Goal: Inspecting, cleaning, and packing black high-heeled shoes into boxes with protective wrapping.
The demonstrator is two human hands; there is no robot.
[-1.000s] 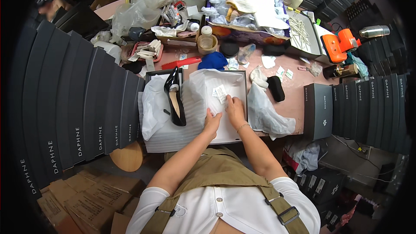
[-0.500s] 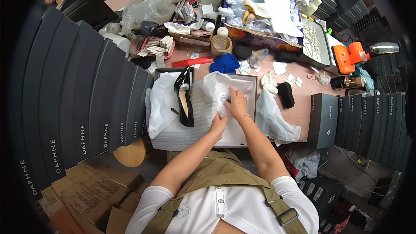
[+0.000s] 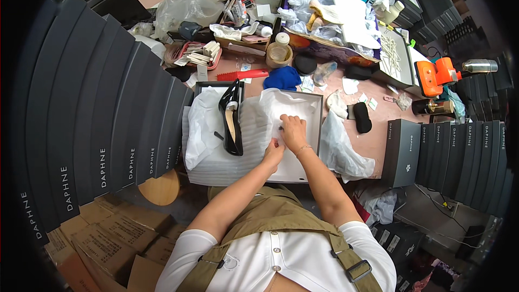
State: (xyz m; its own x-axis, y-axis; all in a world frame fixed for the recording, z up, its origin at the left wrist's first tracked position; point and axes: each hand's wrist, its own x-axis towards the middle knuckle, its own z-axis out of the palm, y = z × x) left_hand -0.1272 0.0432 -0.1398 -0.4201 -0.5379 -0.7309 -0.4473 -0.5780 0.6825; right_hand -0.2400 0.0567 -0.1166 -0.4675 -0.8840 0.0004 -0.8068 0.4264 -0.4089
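Observation:
An open grey shoe box lies in front of me, lined with white tissue paper. My right hand rests on the paper in the middle of the box, fingers curled onto a fold. My left hand sits just below it, almost touching, and pinches the same paper. A black high-heeled shoe lies on its side on a white foam sheet, left of the box and apart from both hands.
Dark grey shoe boxes stand in curved rows at the left and right, with a single one near the box. Behind are a red comb, blue cloth, tape roll and orange tool. Cardboard cartons sit lower left.
Both hands have drawn closer together on the tissue paper, going from pressing it flat to gathering a fold. The shoe has not moved.

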